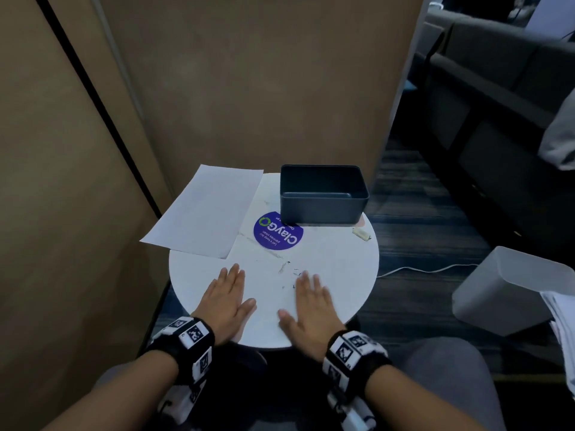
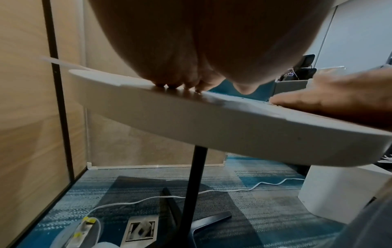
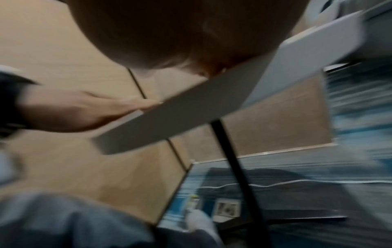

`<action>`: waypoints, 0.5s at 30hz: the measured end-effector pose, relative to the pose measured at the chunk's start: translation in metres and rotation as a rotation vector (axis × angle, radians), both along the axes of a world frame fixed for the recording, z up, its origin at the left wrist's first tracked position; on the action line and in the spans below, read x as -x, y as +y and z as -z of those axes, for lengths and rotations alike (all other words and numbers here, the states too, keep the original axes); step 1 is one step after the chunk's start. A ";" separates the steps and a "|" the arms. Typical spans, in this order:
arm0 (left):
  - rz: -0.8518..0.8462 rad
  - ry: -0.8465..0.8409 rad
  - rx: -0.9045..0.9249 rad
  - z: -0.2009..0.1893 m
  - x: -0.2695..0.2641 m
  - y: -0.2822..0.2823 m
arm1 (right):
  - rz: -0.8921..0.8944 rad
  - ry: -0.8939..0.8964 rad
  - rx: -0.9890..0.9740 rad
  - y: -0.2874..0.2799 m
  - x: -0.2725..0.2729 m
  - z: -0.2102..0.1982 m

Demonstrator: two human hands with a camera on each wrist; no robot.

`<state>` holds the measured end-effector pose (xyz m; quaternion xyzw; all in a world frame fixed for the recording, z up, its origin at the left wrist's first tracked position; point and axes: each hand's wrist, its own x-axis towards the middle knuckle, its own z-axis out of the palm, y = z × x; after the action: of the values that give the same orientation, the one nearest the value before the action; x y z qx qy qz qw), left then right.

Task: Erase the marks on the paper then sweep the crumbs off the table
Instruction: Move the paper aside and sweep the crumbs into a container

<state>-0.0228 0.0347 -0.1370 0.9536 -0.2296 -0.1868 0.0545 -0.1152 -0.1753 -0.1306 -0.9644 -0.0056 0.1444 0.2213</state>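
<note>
Now | left hand [image 1: 224, 301], right hand [image 1: 308, 309] flat, holding nothing | near table [image 1: 342, 269] edge

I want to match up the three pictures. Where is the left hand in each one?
Head view: the left hand lies flat on the near left part of the round white table.
Left wrist view: it fills the top, fingertips touching the tabletop.
Right wrist view: it is at the left, blurred, resting on the table's edge.
Shared landmark: the table's black pole, seen in both wrist views.
</note>
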 end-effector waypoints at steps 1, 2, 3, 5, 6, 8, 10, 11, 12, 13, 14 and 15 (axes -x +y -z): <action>-0.007 -0.005 0.010 0.001 -0.001 -0.001 | -0.034 0.004 -0.074 0.005 0.001 -0.003; -0.014 -0.018 0.017 0.001 -0.002 -0.003 | -0.023 -0.021 -0.129 0.004 -0.001 -0.007; -0.024 -0.032 0.015 0.001 -0.003 -0.004 | 0.026 -0.068 -0.145 -0.004 -0.005 -0.008; -0.059 -0.044 -0.013 -0.001 -0.003 -0.006 | 0.181 -0.144 -0.107 -0.032 -0.016 -0.008; -0.075 -0.044 -0.031 -0.001 -0.003 -0.008 | 0.258 -0.133 -0.062 -0.047 -0.019 -0.007; -0.081 -0.040 -0.061 -0.001 -0.001 -0.014 | 0.301 -0.059 0.034 -0.063 -0.017 -0.003; -0.037 -0.033 -0.044 -0.001 0.006 -0.031 | 0.165 -0.029 0.092 -0.058 -0.007 0.003; 0.007 -0.024 -0.026 0.002 0.013 -0.042 | 0.076 -0.020 0.066 -0.052 -0.001 0.004; 0.062 -0.016 -0.008 0.003 0.020 -0.054 | 0.013 -0.016 0.007 -0.049 0.002 0.003; 0.122 -0.005 0.007 0.004 0.028 -0.065 | 0.006 -0.024 -0.080 -0.049 0.001 -0.001; 0.177 0.019 0.021 0.001 0.035 -0.075 | 0.041 -0.053 -0.163 -0.054 -0.003 -0.005; 0.219 0.052 0.039 -0.003 0.039 -0.082 | 0.088 -0.091 -0.197 -0.062 -0.009 -0.009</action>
<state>-0.0620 -0.0477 -0.1342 0.9164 -0.3343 -0.2120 0.0583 -0.1059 -0.2374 -0.1221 -0.9428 0.0127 0.0895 0.3209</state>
